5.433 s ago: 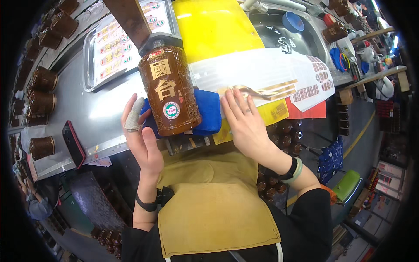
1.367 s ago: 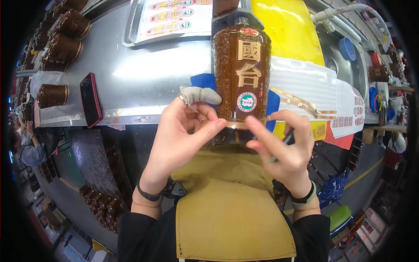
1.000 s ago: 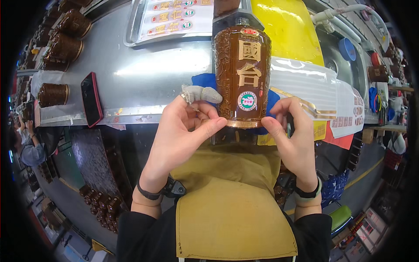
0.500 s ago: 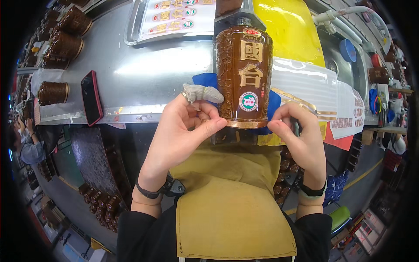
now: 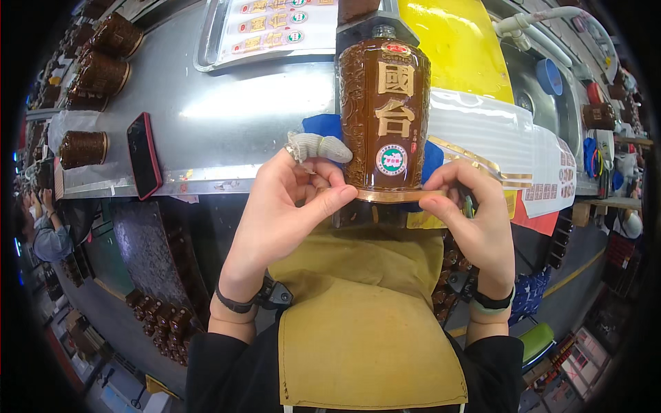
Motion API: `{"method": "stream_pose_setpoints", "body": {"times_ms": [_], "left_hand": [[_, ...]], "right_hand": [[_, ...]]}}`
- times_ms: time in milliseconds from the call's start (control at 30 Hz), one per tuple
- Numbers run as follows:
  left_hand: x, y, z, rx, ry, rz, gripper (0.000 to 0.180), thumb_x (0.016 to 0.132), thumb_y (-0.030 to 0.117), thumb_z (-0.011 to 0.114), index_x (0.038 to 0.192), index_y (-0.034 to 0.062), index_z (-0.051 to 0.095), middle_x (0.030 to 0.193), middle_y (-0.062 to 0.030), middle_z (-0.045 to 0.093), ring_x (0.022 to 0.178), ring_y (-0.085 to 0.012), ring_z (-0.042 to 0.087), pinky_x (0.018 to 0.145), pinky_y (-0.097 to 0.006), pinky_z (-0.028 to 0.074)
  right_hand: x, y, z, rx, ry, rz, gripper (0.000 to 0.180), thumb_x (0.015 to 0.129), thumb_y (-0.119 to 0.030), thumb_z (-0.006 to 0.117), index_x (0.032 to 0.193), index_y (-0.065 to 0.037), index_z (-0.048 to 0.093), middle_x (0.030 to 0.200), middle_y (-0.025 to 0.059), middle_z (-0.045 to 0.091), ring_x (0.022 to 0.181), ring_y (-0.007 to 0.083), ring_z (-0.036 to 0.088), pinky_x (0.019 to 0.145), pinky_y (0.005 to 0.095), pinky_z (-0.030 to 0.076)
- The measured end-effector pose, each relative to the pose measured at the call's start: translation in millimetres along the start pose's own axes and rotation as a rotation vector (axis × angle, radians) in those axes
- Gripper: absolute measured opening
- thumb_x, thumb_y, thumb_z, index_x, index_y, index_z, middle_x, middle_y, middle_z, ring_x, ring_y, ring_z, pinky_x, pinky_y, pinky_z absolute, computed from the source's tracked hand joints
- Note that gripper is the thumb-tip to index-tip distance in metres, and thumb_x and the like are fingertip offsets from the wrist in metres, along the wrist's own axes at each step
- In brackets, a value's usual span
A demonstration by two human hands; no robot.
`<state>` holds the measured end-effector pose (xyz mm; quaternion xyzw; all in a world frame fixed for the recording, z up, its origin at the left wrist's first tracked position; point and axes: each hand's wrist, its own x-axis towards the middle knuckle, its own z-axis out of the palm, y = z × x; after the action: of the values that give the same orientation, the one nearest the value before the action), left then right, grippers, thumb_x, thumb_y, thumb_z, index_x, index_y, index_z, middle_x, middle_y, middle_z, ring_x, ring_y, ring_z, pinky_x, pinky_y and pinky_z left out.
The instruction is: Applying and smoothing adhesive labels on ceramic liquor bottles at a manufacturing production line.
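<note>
Steel bench in front: at its near edge one gold strip runs left to right along the base of one bottle, neck pointing away. Left hand has its thumb on the left end, grip unclear; right hand pinches the right end, so neither is nearer. One phone lies left; farther, one tray, one bowl.

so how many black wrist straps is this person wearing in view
2: one strap is around the wrist of the left hand, the other strap around the wrist of the right hand. Any under the sleeves would be hidden.
</note>
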<state>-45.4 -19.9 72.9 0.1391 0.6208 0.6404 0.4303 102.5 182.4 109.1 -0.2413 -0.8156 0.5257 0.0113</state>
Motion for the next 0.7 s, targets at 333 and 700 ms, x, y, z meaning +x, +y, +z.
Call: {"method": "stream_pose_setpoints", "body": {"times_ms": [333,700], "left_hand": [[0,-1,1,-0.010,-0.004,0.014,0.034,0.091,0.001,0.073,0.121,0.0010,0.057,0.095,-0.0002,0.062,0.082,-0.0036,0.058,0.072,-0.020,0.048],[-1,-3,3,-0.044,0.007,0.018,0.036,0.091,0.001,0.073,0.123,0.0009,0.057,0.096,-0.0004,0.062,0.083,-0.0039,0.058,0.073,-0.020,0.048]], "right_hand": [[1,11,9,-0.004,0.046,-0.054,0.016,0.087,-0.009,0.076,0.083,0.001,0.063,0.076,0.0045,0.060,0.069,0.0137,0.051,0.066,0.0280,0.042],[1,13,12,0.007,0.079,-0.075,0.016,0.086,-0.008,0.075,0.082,0.001,0.063,0.075,0.0038,0.058,0.068,0.0135,0.050,0.065,0.0282,0.041]]}}
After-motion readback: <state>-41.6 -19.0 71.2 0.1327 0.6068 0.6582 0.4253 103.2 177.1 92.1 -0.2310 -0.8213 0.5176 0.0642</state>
